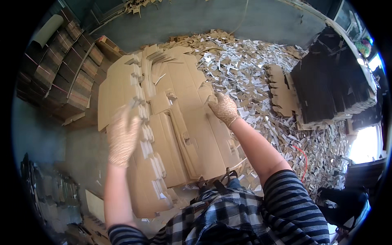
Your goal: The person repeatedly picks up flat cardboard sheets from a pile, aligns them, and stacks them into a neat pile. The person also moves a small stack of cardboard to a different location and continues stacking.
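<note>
Two stacks of die-cut brown cardboard sheets lie side by side in front of me, a left stack (118, 81) and a right stack (204, 134). Notched edges and slots run between them. My right hand (223, 108), in a patterned tan glove, is closed at the outer edge of the right stack's top sheet, its fingers curled over it. Over the left stack, my left hand (123, 136) wears a similar glove. Motion smears its fingers, and a small greyish blur by the fingertips cannot be made out.
Paper and cardboard scraps (253, 61) cover the floor beyond and to the right. A tall dark stack of sheets (332, 77) stands at right, with cut cardboard (281, 92) beside it. Strapped cardboard bundles (61, 65) are piled at left. A red cord (304, 159) lies among the scraps.
</note>
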Demonstrator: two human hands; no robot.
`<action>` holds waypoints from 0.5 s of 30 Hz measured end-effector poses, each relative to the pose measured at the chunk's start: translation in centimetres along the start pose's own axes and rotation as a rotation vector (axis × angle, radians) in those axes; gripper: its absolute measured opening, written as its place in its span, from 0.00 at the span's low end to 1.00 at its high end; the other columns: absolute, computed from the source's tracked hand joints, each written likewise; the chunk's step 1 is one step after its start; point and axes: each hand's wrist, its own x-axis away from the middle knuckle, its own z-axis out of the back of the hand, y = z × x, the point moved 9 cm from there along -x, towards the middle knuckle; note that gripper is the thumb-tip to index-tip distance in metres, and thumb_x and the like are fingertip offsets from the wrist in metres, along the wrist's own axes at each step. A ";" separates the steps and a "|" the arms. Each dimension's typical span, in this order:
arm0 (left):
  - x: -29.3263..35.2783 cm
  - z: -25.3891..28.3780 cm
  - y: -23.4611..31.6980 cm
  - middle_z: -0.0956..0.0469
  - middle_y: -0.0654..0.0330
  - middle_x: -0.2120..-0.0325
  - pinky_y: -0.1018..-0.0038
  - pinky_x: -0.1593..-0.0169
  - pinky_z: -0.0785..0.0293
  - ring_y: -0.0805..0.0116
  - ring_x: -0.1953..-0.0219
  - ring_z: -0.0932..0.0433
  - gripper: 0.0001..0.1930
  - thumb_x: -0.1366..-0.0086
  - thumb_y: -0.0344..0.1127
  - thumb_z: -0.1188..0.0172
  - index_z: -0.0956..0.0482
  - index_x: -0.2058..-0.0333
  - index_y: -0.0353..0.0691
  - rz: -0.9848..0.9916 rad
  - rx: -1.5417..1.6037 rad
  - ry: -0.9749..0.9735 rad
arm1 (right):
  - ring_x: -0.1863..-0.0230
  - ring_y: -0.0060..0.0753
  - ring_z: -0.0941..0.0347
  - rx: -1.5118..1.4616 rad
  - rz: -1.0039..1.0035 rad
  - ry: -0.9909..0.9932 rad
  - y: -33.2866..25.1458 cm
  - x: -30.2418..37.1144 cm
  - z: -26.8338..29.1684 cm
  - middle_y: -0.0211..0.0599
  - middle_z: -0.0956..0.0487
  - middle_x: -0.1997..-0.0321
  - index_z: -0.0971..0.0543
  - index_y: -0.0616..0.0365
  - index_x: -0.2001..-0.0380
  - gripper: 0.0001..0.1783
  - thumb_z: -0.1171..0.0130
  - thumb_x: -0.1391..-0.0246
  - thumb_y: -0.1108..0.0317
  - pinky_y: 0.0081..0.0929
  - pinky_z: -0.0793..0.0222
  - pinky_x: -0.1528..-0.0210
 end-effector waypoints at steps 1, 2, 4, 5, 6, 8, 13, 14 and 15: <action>-1.6 -2.1 2.0 0.29 0.43 0.39 0.57 0.32 0.37 0.47 0.36 0.31 0.25 0.31 0.41 0.45 0.29 0.40 0.32 -0.038 -0.021 -0.051 | 0.42 0.56 0.25 0.014 -0.001 0.024 1.0 -0.5 -0.6 0.59 0.22 0.44 0.25 0.55 0.41 0.34 0.37 0.49 0.51 0.44 0.29 0.39; -3.0 -4.8 3.0 0.30 0.44 0.38 0.57 0.32 0.37 0.47 0.35 0.32 0.26 0.30 0.42 0.46 0.30 0.39 0.33 -0.076 -0.041 -0.097 | 0.41 0.57 0.26 -0.020 0.013 -0.026 1.4 -1.1 -2.1 0.58 0.24 0.42 0.27 0.54 0.39 0.36 0.36 0.49 0.51 0.44 0.30 0.39; -6.5 -9.9 3.4 0.30 0.44 0.38 0.57 0.32 0.37 0.46 0.36 0.32 0.27 0.30 0.43 0.48 0.32 0.38 0.33 -0.030 -0.060 -0.145 | 0.38 0.57 0.28 -0.069 0.013 -0.100 3.6 -2.8 -4.2 0.57 0.27 0.38 0.32 0.53 0.35 0.41 0.35 0.51 0.50 0.44 0.31 0.37; -7.6 -12.2 3.2 0.30 0.45 0.38 0.57 0.32 0.37 0.46 0.36 0.32 0.28 0.30 0.44 0.48 0.33 0.37 0.34 -0.004 -0.070 -0.173 | 0.38 0.57 0.28 -0.111 0.024 -0.109 4.0 -3.2 -4.5 0.57 0.27 0.38 0.32 0.53 0.34 0.42 0.34 0.51 0.50 0.44 0.32 0.37; -8.3 -14.4 2.5 0.31 0.44 0.37 0.57 0.31 0.40 0.45 0.34 0.34 0.29 0.29 0.46 0.50 0.35 0.35 0.34 0.058 -0.100 -0.219 | 0.39 0.57 0.28 -0.154 0.028 -0.114 4.3 -3.7 -4.8 0.57 0.27 0.38 0.33 0.53 0.34 0.43 0.34 0.52 0.50 0.44 0.32 0.36; -8.7 -18.2 0.3 0.35 0.43 0.35 0.57 0.28 0.44 0.44 0.32 0.39 0.31 0.27 0.49 0.52 0.38 0.33 0.35 0.189 -0.155 -0.316 | 0.39 0.56 0.28 -0.211 0.111 -0.066 3.8 -4.9 -4.4 0.57 0.26 0.38 0.33 0.55 0.34 0.43 0.35 0.51 0.49 0.45 0.32 0.36; -7.2 -21.9 -3.0 0.41 0.47 0.31 0.54 0.26 0.50 0.42 0.29 0.45 0.33 0.25 0.52 0.56 0.42 0.30 0.39 0.134 -0.422 -0.219 | 0.40 0.55 0.27 -0.179 0.129 -0.158 2.4 -9.2 -4.3 0.56 0.22 0.43 0.29 0.57 0.38 0.38 0.39 0.48 0.48 0.46 0.31 0.39; -7.3 -22.1 -3.2 0.40 0.47 0.31 0.53 0.27 0.49 0.42 0.29 0.45 0.32 0.26 0.53 0.56 0.42 0.30 0.40 0.104 -0.430 -0.212 | 0.41 0.55 0.26 -0.141 0.129 -0.169 2.0 -9.9 -4.6 0.55 0.21 0.44 0.27 0.57 0.40 0.36 0.39 0.49 0.49 0.46 0.30 0.39; -7.4 -22.3 -3.5 0.40 0.48 0.31 0.52 0.27 0.49 0.41 0.29 0.44 0.32 0.26 0.53 0.56 0.42 0.30 0.41 0.074 -0.439 -0.205 | 0.42 0.55 0.25 -0.103 0.131 -0.182 1.6 -10.7 -4.8 0.55 0.20 0.45 0.25 0.58 0.41 0.35 0.39 0.50 0.49 0.46 0.29 0.40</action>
